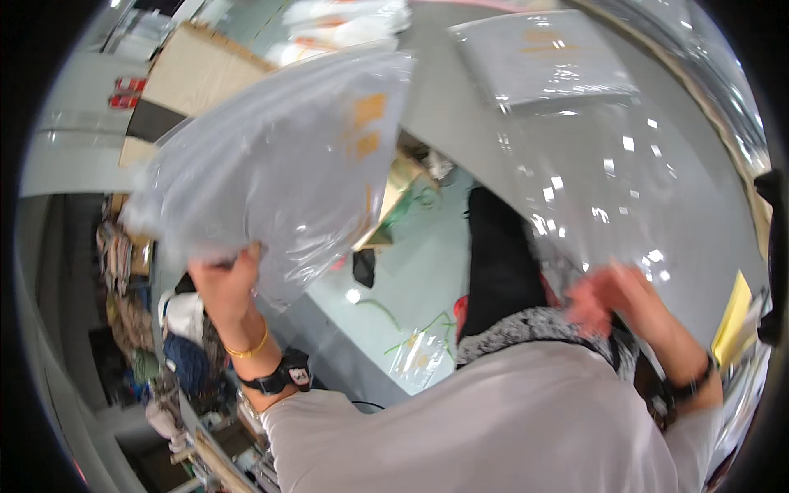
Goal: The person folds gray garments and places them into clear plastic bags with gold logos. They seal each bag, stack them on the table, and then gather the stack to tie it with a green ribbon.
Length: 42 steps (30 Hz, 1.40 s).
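My left hand [226,283] is closed on the lower edge of a large clear plastic bag [296,164] with orange print. The bag is held up and tilted, and its left side is smeared by motion; its contents look pale and flat. My right hand [610,297] is blurred, close to the near edge of the grey table [707,197]. By it lies a second clear plastic bag [592,177], spread over the tabletop and shining with reflections. A flat whitish packet [542,57] with orange print is at that bag's far end. Whether my right fingers touch the bag is unclear.
White packages [345,29] are piled at the far edge. A cardboard box [201,74] stands far left. Yellow paper [733,319] sticks up at the right. Green strips and a clear plastic piece [423,357] lie on the floor; clothes and bags [187,357] crowd the left.
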Motion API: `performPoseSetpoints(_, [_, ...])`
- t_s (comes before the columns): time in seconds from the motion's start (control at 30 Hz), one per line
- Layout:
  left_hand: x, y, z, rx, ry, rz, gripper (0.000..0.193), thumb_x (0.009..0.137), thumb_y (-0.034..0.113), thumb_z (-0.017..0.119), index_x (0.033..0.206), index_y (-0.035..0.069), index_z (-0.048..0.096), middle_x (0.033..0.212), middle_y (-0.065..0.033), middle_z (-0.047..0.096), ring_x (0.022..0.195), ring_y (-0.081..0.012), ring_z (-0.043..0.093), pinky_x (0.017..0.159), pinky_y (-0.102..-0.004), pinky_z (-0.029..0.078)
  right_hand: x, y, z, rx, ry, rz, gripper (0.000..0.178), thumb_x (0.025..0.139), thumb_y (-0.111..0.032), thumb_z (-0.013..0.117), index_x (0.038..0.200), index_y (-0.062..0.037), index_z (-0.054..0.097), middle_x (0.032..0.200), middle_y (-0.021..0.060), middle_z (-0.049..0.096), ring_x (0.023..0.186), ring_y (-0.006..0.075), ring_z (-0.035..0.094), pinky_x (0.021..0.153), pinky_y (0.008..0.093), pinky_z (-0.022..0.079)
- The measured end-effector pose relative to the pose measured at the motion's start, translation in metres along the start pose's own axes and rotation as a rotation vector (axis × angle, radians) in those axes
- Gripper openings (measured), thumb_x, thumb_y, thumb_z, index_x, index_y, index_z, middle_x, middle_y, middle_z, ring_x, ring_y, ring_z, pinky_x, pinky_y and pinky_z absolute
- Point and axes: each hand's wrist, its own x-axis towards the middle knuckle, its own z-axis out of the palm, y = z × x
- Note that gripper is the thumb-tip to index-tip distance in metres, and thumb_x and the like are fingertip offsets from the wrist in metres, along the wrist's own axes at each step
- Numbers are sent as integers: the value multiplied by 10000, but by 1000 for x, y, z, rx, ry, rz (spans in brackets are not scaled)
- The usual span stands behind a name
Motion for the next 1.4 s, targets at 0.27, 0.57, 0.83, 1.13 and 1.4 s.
performPoseSetpoints(0.27, [-8, 124, 160, 158, -649, 1005, 224, 767, 95, 724, 980, 31, 697, 1053, -120, 758, 906, -292, 739, 728, -367, 593, -11, -1, -3, 681, -63, 30, 578, 958, -400, 632, 1335, 36, 588, 1134, 150, 716, 937, 245, 721, 805, 331, 593])
performPoseSetpoints(0.57, [59, 60, 290, 200, -860, 864, 796, 857, 336, 763, 1557, 188, 415, 1641, -119, 337, 1522, -366, 293, 1232, -504, 270, -121, 106, -89, 555, 543, -390, 439, 855, -133, 743, 1245, 25, 618, 1066, 121, 716, 912, 192, 722, 768, 314, 596])
performPoseSetpoints(0.83, [168, -82, 422, 862, -618, 677, 610, 1035, 502, 484, 1571, 224, 396, 1677, -66, 286, 1559, -315, 214, 1238, -608, 142, -174, 169, -112, 625, 1031, -464, 371, 834, -190, 733, 1135, 11, 651, 981, 108, 707, 865, 197, 710, 770, 316, 580])
performPoseSetpoints(1.13, [125, 4, 435, 491, -581, 505, 618, 951, 426, 625, 1442, 69, 507, 1536, -176, 457, 1428, -349, 395, 1159, -555, 315, -177, 193, -144, 896, 1010, -608, 434, 876, -336, 678, 1131, 15, 672, 1002, 123, 717, 842, 197, 695, 766, 336, 565])
performPoseSetpoints(1.4, [-42, 49, 417, 708, -534, 630, 531, 761, 159, 728, 1233, -36, 582, 1341, -214, 552, 1211, -353, 513, 974, -417, 429, -157, 177, -130, 728, 666, -382, 511, 863, -303, 690, 1226, 52, 629, 1057, 154, 712, 909, 224, 712, 816, 336, 577])
